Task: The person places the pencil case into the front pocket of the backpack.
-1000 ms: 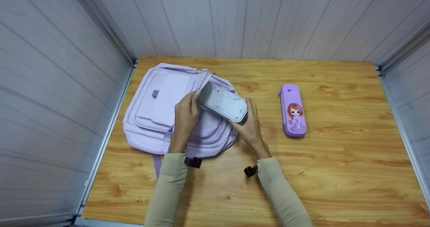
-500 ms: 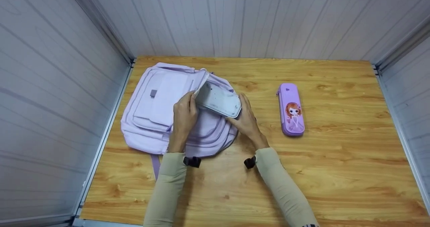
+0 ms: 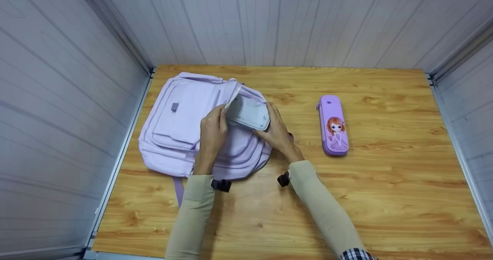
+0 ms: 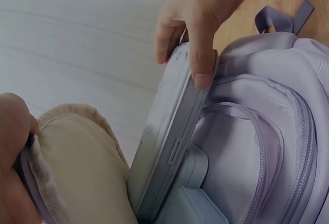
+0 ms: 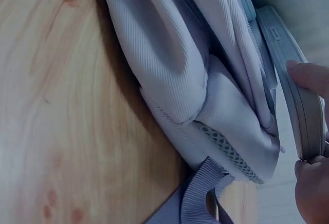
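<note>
a wooden desk [image 3: 404,183] carries a pale purple bag [image 3: 188,109], whose opening edge is pinched in the grip of the left hand [image 3: 212,127]. to the right, well apart, lies a purple pencil case [image 3: 334,127]. the light box [image 3: 248,111] is partly inside the bag, its long axis slanting outward to the right hand [image 3: 275,133], whose grip is clamped on the outer end. the inner end is hidden; a bluish object [image 4: 195,206] inside is cut off.

Dim, perhaps hazy wrist views (head brighter), soft shadow on tabletop [image 5: 67,111]
</note>
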Demonstrator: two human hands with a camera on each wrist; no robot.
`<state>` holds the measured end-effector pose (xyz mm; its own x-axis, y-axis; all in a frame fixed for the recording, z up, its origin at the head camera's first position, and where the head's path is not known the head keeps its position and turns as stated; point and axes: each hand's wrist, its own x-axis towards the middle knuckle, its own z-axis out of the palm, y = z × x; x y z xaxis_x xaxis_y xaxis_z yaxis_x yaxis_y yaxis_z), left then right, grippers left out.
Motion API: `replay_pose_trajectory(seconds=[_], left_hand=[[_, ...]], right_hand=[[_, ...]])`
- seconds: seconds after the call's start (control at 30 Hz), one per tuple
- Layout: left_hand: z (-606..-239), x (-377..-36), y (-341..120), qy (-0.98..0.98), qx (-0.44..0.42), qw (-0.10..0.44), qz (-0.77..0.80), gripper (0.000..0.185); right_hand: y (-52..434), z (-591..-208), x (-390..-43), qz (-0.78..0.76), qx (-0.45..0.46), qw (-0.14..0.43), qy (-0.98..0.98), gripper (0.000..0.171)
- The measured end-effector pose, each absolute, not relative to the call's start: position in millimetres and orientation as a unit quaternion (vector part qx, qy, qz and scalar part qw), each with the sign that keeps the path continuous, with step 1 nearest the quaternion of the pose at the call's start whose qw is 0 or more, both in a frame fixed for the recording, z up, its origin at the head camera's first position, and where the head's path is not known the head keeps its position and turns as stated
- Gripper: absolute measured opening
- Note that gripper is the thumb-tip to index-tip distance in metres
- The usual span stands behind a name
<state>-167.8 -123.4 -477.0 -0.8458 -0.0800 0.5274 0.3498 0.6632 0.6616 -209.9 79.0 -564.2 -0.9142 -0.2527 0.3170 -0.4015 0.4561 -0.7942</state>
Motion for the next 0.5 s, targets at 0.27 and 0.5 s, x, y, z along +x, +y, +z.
replay_pose_trajectory(seconds=[0.27,0.5], left_hand=[[-477.8,-168.2,-123.7,-0.873,-0.078,0.272,-0.397,0.023],[-478.6,-168.9,-118.9,-0.876,-0.08,0.271,-0.39,0.022]], right_hand=[[66.6,-562.8,-214.6,0.476,0.2,0.079,-0.853,0.096],[56.2,-565.5,-220.4,0.465,0.199,0.089,-0.858,0.094]])
